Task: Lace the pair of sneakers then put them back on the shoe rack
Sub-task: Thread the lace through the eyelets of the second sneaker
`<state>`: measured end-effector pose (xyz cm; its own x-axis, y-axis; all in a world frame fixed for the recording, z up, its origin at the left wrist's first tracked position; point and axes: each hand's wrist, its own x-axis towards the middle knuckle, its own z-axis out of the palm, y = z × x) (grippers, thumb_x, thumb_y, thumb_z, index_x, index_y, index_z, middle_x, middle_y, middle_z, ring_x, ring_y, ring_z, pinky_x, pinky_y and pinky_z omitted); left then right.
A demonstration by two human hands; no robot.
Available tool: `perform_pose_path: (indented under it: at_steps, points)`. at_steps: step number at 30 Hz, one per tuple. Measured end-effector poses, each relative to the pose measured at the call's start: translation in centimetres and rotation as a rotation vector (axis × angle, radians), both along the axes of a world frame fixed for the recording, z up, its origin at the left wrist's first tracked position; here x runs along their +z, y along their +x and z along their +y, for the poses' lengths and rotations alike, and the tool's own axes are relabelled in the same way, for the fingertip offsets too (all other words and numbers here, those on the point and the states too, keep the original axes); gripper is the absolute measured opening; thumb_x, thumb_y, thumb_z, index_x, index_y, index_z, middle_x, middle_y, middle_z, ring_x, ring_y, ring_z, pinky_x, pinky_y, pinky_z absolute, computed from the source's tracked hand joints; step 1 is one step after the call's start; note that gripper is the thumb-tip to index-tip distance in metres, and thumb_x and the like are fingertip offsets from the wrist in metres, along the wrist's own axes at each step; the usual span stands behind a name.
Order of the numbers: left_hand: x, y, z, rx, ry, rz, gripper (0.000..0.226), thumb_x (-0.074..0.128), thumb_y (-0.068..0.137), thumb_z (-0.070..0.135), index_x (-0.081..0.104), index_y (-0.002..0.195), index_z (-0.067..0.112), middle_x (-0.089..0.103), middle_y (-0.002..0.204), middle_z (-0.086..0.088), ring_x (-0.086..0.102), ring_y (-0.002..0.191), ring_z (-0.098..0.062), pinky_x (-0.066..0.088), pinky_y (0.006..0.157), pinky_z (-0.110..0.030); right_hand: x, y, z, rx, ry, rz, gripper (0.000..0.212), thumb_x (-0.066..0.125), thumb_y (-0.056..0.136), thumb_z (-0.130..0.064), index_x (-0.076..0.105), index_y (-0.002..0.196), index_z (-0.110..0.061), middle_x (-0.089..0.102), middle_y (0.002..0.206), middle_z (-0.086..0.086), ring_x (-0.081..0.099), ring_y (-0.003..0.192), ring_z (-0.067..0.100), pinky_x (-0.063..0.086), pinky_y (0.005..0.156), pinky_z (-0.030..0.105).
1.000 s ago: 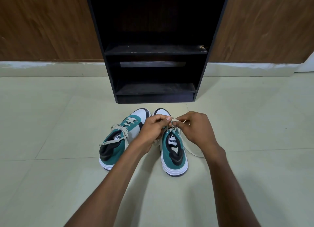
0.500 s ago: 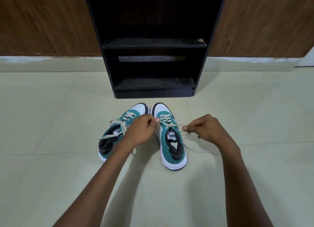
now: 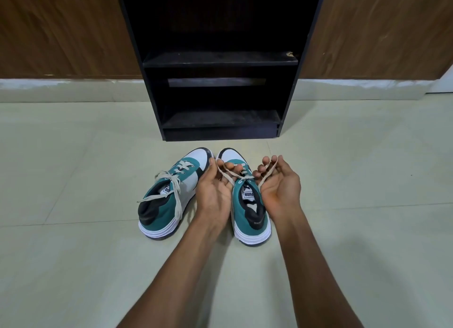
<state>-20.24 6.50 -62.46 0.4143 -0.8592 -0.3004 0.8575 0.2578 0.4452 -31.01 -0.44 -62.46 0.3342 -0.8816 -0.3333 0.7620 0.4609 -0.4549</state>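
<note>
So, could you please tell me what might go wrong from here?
1. The lace of the right sneaker is only hooked over the curled fingers of the left hand and right hand, palms up; it may slip off and slacken.
2. The left sneaker has long loose ends hanging down its side; they could snag or come undone on the way to the rack.

Two teal-and-white low-top sneakers: left sneaker, right sneaker. Two cream flat laces: left shoe's lace, right shoe's lace. One black wooden shoe rack, two shelves showing. Two bare hands: left hand, right hand.
</note>
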Motion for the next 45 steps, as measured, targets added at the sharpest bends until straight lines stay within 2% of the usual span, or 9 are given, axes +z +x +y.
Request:
perform_pose_path:
  at_steps: [4, 8, 12, 14, 16, 20, 27, 32, 45]
  points:
    - [-0.9, 0.4, -0.6, 0.074, -0.011, 0.011, 0.025, 0.052, 0.103, 0.022, 0.065, 0.099, 0.0, 0.058, 0.064, -0.006, 0.062, 0.068, -0.021, 0.055, 0.091, -0.041, -0.6, 0.5, -0.9, -0.015, 0.026, 0.004, 0.022, 0.037, 0.098, -0.009, 0.053, 0.083, -0.011, 0.051, 0.068, 0.003, 0.036, 0.047, 0.012, 0.03, 0.052, 0.025]
    - [-0.8, 0.6, -1.1, 0.06, -0.043, 0.021, 0.025, 0.053, 0.103, 0.022, 0.064, 0.096, 0.001, 0.051, 0.06, -0.005, 0.061, 0.056, -0.019, 0.049, 0.099, -0.043, -0.8, 0.5, -1.7, -0.031, 0.042, -0.017, 0.02, 0.038, 0.098, -0.006, 0.052, 0.084, -0.011, 0.045, 0.065, 0.001, 0.031, 0.043, 0.012, 0.039, 0.053, 0.027]
    - [-0.7, 0.4, -1.3, 0.055, -0.095, 0.071, 0.025, 0.05, 0.103, 0.022, 0.061, 0.087, 0.006, 0.052, 0.061, -0.005, 0.061, 0.058, -0.021, 0.055, 0.087, -0.042, -1.0, 0.6, -2.0, -0.095, 0.115, -0.141, 0.022, 0.039, 0.102, -0.007, 0.053, 0.084, -0.009, 0.049, 0.064, 0.006, 0.049, 0.053, 0.018, 0.058, 0.08, 0.046]
    - [-0.9, 0.3, -1.4, 0.045, -0.086, 0.041, 0.028, 0.048, 0.104, 0.023, 0.06, 0.084, 0.008, 0.062, 0.067, -0.006, 0.058, 0.056, -0.018, 0.052, 0.077, -0.036, -1.3, 0.4, -2.1, -0.09, 0.124, -0.149, 0.022, 0.038, 0.101, -0.008, 0.052, 0.084, -0.01, 0.053, 0.067, 0.007, 0.057, 0.058, 0.021, 0.058, 0.07, 0.038]
    - [-0.8, 0.2, -1.4, 0.014, -0.064, -0.045, 0.029, 0.045, 0.105, 0.025, 0.06, 0.086, 0.009, 0.066, 0.072, -0.006, 0.052, 0.052, -0.014, 0.05, 0.065, -0.029, -1.8, 0.1, -2.1, -0.045, 0.102, -0.124, 0.02, 0.037, 0.1, -0.009, 0.051, 0.085, -0.012, 0.059, 0.072, 0.006, 0.055, 0.057, 0.017, 0.047, 0.057, 0.028]
    - [-0.6, 0.2, -1.1, -0.037, -0.023, -0.184, 0.03, 0.046, 0.105, 0.026, 0.06, 0.087, 0.007, 0.043, 0.055, 0.004, 0.037, 0.045, -0.008, 0.049, 0.056, -0.024, -2.0, -0.3, -2.5, 0.041, 0.05, -0.09, 0.019, 0.038, 0.1, -0.006, 0.05, 0.087, -0.012, 0.059, 0.074, 0.004, 0.038, 0.047, 0.011, 0.031, 0.044, 0.022]
    - [0.2, -1.5, -0.7, -0.088, 0.055, -0.277, 0.033, 0.047, 0.106, 0.024, 0.062, 0.083, 0.004, 0.032, 0.049, 0.006, 0.027, 0.038, -0.005, 0.04, 0.05, -0.022, -1.2, 0.1, -5.4, 0.013, 0.012, 0.174, 0.023, 0.035, 0.104, -0.007, 0.047, 0.085, -0.011, 0.036, 0.051, -0.005, 0.023, 0.032, 0.006, 0.019, 0.031, 0.019]
    - [0.1, -1.5, -0.7, -0.053, 0.106, -0.191, 0.031, 0.047, 0.106, 0.025, 0.061, 0.09, 0.003, 0.031, 0.047, 0.006, 0.026, 0.035, -0.005, 0.04, 0.046, -0.021, -0.6, 1.0, -6.2, -0.051, 0.026, 0.424, 0.021, 0.047, 0.102, -0.009, 0.057, 0.085, -0.008, 0.029, 0.05, -0.006, 0.019, 0.032, 0.005, 0.015, 0.031, 0.019]
    - [0.2, -2.1, 1.9, -0.022, 0.197, -0.275, 0.034, 0.049, 0.105, 0.025, 0.063, 0.085, 0.002, 0.03, 0.046, 0.006, 0.027, 0.037, -0.005, 0.042, 0.047, -0.021, -1.8, 1.6, -6.2, -0.047, 0.042, 0.616, 0.018, 0.052, 0.096, -0.002, 0.063, 0.083, -0.006, 0.031, 0.047, -0.005, 0.019, 0.035, 0.006, 0.016, 0.033, 0.02]
